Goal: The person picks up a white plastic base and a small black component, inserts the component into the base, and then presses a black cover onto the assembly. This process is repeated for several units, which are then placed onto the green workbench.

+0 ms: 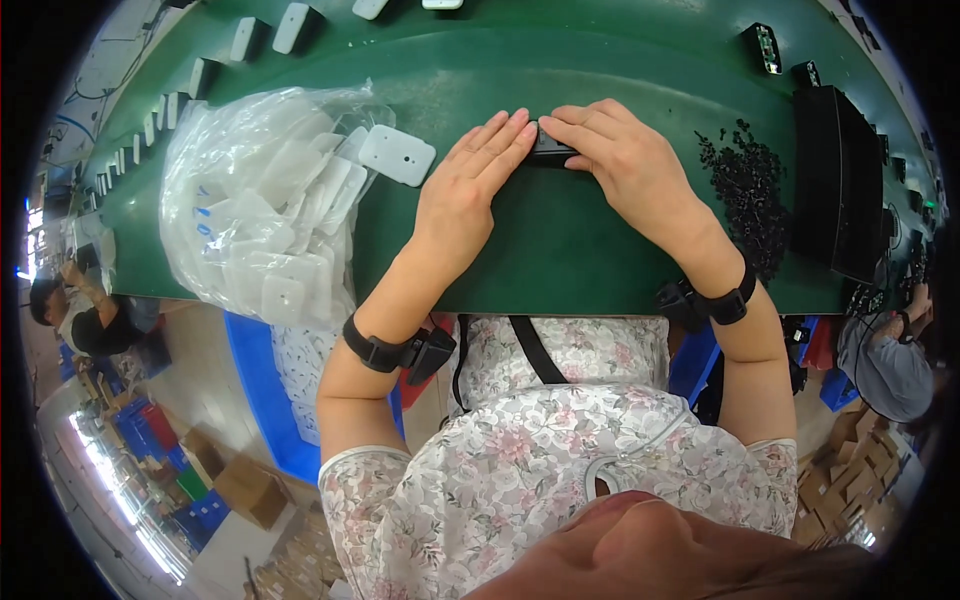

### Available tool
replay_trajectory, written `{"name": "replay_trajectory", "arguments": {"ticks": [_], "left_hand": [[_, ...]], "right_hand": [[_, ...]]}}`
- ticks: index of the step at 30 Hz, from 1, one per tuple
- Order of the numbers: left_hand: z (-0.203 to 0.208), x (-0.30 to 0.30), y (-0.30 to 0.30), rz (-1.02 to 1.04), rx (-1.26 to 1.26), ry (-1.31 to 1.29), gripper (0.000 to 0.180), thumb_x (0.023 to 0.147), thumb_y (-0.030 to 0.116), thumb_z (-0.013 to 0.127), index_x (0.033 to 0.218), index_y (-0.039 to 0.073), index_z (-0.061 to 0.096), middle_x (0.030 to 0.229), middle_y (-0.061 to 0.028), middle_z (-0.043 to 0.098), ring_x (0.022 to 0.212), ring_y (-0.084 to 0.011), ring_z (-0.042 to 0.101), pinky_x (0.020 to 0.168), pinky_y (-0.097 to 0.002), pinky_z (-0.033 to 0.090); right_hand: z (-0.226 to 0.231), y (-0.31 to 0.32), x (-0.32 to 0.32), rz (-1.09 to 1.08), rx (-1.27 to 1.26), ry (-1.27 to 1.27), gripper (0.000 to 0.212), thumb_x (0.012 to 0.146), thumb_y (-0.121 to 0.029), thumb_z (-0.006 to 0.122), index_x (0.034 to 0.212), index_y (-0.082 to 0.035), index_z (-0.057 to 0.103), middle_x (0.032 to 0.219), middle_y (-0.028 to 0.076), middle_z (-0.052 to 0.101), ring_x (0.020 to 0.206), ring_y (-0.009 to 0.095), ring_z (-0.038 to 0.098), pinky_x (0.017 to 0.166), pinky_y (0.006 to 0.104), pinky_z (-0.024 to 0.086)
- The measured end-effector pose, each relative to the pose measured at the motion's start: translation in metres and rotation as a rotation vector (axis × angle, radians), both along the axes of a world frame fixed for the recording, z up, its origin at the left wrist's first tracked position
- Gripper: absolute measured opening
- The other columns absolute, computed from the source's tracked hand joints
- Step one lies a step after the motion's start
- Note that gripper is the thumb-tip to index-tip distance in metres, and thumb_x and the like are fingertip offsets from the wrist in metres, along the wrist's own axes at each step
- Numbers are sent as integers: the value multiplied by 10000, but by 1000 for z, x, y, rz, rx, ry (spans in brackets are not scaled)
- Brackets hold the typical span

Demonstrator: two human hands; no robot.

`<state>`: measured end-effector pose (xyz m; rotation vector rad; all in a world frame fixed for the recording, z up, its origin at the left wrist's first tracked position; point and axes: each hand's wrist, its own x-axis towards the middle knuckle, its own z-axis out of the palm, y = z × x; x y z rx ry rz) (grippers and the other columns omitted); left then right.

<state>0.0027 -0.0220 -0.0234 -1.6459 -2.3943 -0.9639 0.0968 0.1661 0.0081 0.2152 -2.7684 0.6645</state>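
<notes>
Black casing (pixel 550 147) on the green table (pixel 560 240), directly between the two sets of fingers, largely covered by the right ones. Right hand (pixel 622 152): fingers bent over the casing's far side, thumb at its near side, gripping it. Left hand (pixel 462 190): fingers straight and held together, tips at the casing's left end; thumb hidden, so cannot tell whether they pinch or merely steady it.

Left of the left fingers, one white plate (pixel 388 150), flat, with a small dark hole. It lies by the mouth of a clear plastic bag (pixel 190 180) filled with similar pale plates, farther left again. Well beyond the left fingertips, toward the far edge: upright black pieces with white faces (pixel 292 30), strung out in a curving row.

Right of the right fingers, past the wrist: loose heap of small black parts (pixel 745 190). Farther right, a large black box (pixel 825 180). Beyond the right fingertips, far off, an open black housing (pixel 766 50) showing circuitry.
</notes>
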Motion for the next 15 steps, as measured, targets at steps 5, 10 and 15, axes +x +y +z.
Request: {"name": "replay_trajectory", "arguments": {"ticks": [5, 10, 15], "left_hand": [[-1, 3, -2, 19, -37, 98, 495, 768, -55, 525, 1252, 41, 557, 1313, -97, 541, 1205, -273, 521, 1000, -388, 430], [1, 11, 8, 109, -16, 199, 527, 710, 117, 715, 1207, 25, 562, 1213, -129, 590, 1084, -280, 582, 902, -380, 470], [2, -15, 32, 164, 67, 171, 430, 734, 173, 727, 1114, 18, 598, 981, -117, 643, 889, -310, 607, 761, -387, 483]], "right_hand": [[-8, -10, 1, -75, 108, 131, 445, 707, 7, 668, 1136, -100, 627, 1093, 40, 625, 912, 219, 594, 708, 309, 536], [-5, 6, -10, -30, -115, -15, 397, 729, -26, 666, 1119, -98, 641, 1071, 50, 644, 912, 237, 595, 767, 339, 510], [-14, 34, -35, -1, -561, -122, 267, 915, -166, 565, 1159, -78, 632, 1062, 63, 654, 1002, 186, 582, 864, 294, 456]]}}
